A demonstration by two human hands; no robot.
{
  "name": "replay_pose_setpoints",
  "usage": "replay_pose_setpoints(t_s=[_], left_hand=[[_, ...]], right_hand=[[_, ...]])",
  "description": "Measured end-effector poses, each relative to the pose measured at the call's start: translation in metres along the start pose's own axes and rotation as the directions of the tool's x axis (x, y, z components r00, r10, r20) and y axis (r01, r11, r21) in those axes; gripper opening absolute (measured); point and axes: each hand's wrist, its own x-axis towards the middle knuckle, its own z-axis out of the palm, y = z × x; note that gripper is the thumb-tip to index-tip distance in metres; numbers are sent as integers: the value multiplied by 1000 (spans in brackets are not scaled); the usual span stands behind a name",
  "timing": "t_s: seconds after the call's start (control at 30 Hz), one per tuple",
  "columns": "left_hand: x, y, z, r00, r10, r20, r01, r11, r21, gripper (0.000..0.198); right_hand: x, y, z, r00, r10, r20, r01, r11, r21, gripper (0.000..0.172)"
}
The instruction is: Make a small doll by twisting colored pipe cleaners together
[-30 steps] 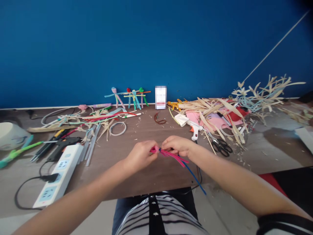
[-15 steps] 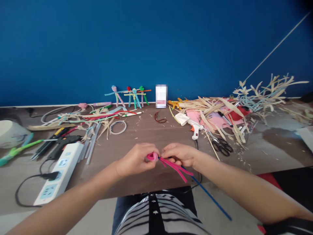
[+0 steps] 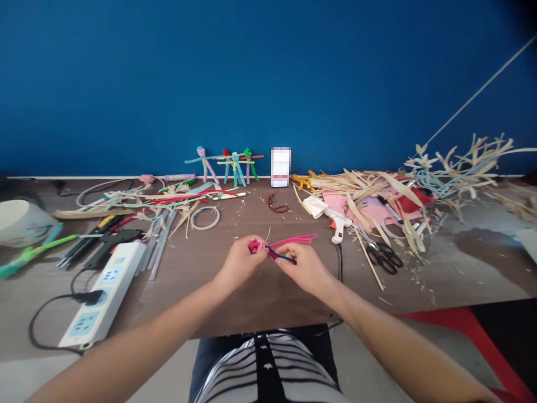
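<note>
Left hand [image 3: 240, 264] curled closed on a tight coil of hot-pink chenille stem [image 3: 257, 245], right hand [image 3: 305, 270] firmly pinching a dark-blue chenille stem [image 3: 283, 258] against it, both just above the brown wood worktop [image 3: 193, 296].

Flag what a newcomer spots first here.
At the centre of the brown desk, the left hand and right hand grip a twisted pink pipe cleaner crossed by a dark blue one. Behind them, small multicoloured pipe-cleaner figures stand before the blue wall. To the right sprawls a heap of pale dried plant strips.
</note>
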Motion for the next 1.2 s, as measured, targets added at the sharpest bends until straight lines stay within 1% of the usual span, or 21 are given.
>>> replay_pose_setpoints(t_s=[0.07,0.13,0.2,0.23,0.3,0.37,0.43,0.5,0.57,0.6,0.67,0.77,0.83,0.9,0.93,0.97,1.03,1.07,1.13,1.17,1.2], left_hand=[[3,-3,1,1000,5,-17,-4,998,59,8],[5,-4,1,999,25,-32,-20,988,151,6],[6,-5,1,997,71,-30,-60,961,270,4],[6,-5,1,995,98,-14,-89,941,325,4],[6,-5,0,989,141,54,-151,909,389,5],[4,-5,-2,979,154,134,-195,898,394,6],[3,-3,-4,969,138,204,-206,909,363,6],[1,0,-6,956,111,271,-194,934,301,5],[-1,3,-8,944,99,316,-176,959,225,5],[-2,4,-8,940,97,327,-166,968,189,4],[-3,6,-9,937,97,337,-147,981,129,3],[-5,7,-8,944,104,314,-133,989,72,3],[-5,6,-7,961,119,249,-136,989,52,3],[-3,2,-5,979,118,167,-125,992,29,4],[-2,0,-5,986,107,128,-110,994,14,5],[-1,-3,-4,991,91,93,-91,996,-2,6],[3,-9,-3,998,52,28,-52,998,-33,7],[5,-12,-3,999,36,1,-36,998,-44,6],[9,-17,-3,999,16,-37,-18,999,-47,6],[10,-18,-3,999,16,-50,-18,999,-32,5],[12,-18,-3,998,21,-61,-21,1000,-7,4]], right_hand=[[-4,-5,2,998,-47,-33,39,976,-213,19],[-8,-10,3,996,-79,-31,59,910,-410,18],[-10,-16,3,993,-115,-17,87,832,-548,16],[-11,-19,2,991,-136,-3,107,798,-593,16],[-10,-24,-3,985,-173,25,149,756,-637,17],[-6,-27,-11,979,-199,36,176,754,-632,18],[1,-27,-20,979,-201,30,180,792,-584,16],[9,-22,-27,986,-160,53,166,863,-476,14],[19,-16,-33,988,-78,135,117,943,-311,15],[23,-12,-35,981,-32,191,74,973,-219,16],[31,-5,-38,946,51,319,-37,998,-49,19],[38,2,-38,880,96,465,-185,971,150,20],[39,6,-35,837,116,535,-263,942,207,21],[37,10,-30,820,116,561,-290,928,233,23],[35,11,-26,829,104,550,-280,928,246,24],[33,12,-22,855,90,510,-255,930,263,24],[28,12,-13,924,73,375,-181,948,260,23],[24,12,-8,951,66,302,-137,966,220,22],[17,7,-1,987,10,160,-18,999,51,21],[13,4,2,993,-48,104,55,996,-72,21],[8,0,4,992,-107,68,119,971,-209,21]])
